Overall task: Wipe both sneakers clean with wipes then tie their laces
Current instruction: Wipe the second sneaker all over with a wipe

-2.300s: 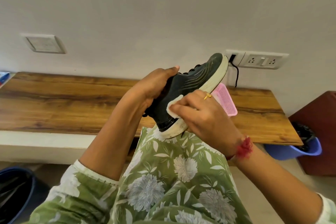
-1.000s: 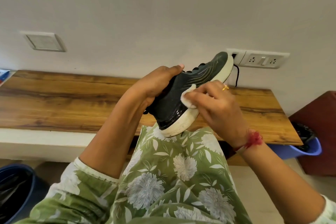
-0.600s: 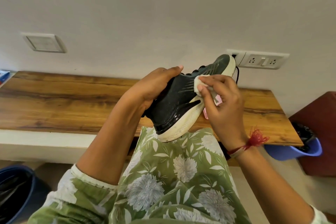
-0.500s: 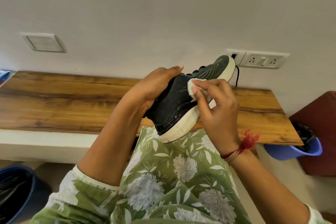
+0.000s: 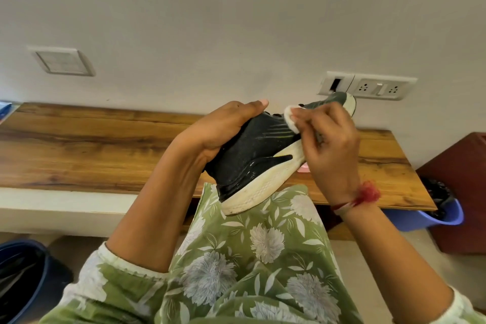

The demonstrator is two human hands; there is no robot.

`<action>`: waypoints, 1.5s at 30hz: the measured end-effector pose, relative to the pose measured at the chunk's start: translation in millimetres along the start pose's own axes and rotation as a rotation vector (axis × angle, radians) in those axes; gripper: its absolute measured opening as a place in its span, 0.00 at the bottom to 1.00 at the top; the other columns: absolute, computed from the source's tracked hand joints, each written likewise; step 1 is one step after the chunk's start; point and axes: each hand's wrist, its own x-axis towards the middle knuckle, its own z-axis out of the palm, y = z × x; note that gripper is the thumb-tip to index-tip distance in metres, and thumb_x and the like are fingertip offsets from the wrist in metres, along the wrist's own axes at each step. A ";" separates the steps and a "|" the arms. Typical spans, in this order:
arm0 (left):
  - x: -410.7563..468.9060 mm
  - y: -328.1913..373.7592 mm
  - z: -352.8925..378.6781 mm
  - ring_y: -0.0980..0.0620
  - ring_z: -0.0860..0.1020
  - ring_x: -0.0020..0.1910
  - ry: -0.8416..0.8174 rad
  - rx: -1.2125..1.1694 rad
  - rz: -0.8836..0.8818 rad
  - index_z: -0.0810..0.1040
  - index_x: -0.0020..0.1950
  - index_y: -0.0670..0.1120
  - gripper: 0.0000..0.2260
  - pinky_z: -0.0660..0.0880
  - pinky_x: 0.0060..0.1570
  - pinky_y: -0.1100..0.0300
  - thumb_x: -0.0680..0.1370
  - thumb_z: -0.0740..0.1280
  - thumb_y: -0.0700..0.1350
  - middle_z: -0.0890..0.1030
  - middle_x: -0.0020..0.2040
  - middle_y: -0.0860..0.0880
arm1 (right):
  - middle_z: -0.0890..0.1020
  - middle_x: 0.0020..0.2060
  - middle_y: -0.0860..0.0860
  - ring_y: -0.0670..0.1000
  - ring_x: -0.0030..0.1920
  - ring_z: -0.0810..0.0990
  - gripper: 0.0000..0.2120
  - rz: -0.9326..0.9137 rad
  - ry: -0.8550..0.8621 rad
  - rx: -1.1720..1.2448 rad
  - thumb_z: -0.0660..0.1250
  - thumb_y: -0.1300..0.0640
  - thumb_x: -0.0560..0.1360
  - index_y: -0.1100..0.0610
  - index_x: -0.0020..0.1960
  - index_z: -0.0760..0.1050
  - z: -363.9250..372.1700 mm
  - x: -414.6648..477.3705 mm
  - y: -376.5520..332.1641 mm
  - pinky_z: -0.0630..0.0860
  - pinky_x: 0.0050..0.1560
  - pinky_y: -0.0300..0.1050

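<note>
A black sneaker [image 5: 252, 158] with a white sole is held up over my lap, heel down and toe pointing up to the right. My left hand [image 5: 218, 129] grips it round the heel and collar. My right hand [image 5: 328, 144] pinches a small white wipe [image 5: 290, 118] and presses it on the sneaker's upper side near the laces. The laces are mostly hidden behind my hands. Only this one sneaker is in view.
A long wooden shelf [image 5: 92, 144] runs along the wall behind the sneaker. A pink object [image 5: 303, 168] peeks out below my right hand. A dark bin [image 5: 23, 276] stands at lower left, a blue tub [image 5: 431, 216] and a brown cabinet [image 5: 462, 192] at right. Wall sockets [image 5: 378, 87] sit above the toe.
My right hand has slid the wipe from the heel side up along the sneaker to the area near the laces. My left hand has kept its grip.
</note>
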 end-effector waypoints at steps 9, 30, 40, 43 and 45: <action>1.2 -0.4 2.5 0.51 0.79 0.30 0.000 0.012 0.006 0.81 0.39 0.43 0.21 0.75 0.33 0.62 0.81 0.59 0.55 0.81 0.32 0.46 | 0.77 0.39 0.55 0.54 0.40 0.76 0.08 -0.100 -0.102 0.008 0.70 0.68 0.72 0.61 0.50 0.82 8.2 -19.4 -34.2 0.71 0.40 0.55; -4.4 -7.6 -1.1 0.55 0.68 0.23 0.085 0.308 0.236 0.73 0.31 0.43 0.24 0.65 0.25 0.65 0.84 0.54 0.52 0.70 0.25 0.50 | 0.79 0.41 0.50 0.53 0.45 0.76 0.08 0.280 -0.114 0.012 0.64 0.53 0.75 0.53 0.48 0.82 15.6 1.6 -23.7 0.71 0.48 0.52; 0.0 -20.8 -5.4 0.54 0.68 0.24 0.075 0.498 0.336 0.72 0.33 0.37 0.25 0.65 0.28 0.60 0.84 0.54 0.52 0.70 0.27 0.47 | 0.77 0.39 0.48 0.50 0.43 0.74 0.04 0.226 -0.085 -0.136 0.67 0.54 0.75 0.53 0.47 0.81 25.0 -17.9 -15.5 0.59 0.51 0.44; 1.8 -29.1 -2.5 0.55 0.69 0.24 0.111 0.563 0.295 0.74 0.35 0.37 0.25 0.65 0.29 0.62 0.83 0.54 0.53 0.72 0.27 0.47 | 0.78 0.41 0.49 0.53 0.45 0.75 0.05 0.365 -0.122 -0.119 0.66 0.54 0.75 0.53 0.46 0.81 28.8 -21.0 3.4 0.61 0.50 0.47; -0.8 -32.3 -4.6 0.53 0.74 0.27 0.096 0.378 0.212 0.78 0.40 0.35 0.26 0.69 0.30 0.62 0.83 0.54 0.54 0.75 0.30 0.44 | 0.79 0.42 0.49 0.52 0.46 0.76 0.05 0.416 -0.055 0.011 0.66 0.55 0.76 0.54 0.48 0.81 24.8 -23.9 5.6 0.69 0.49 0.51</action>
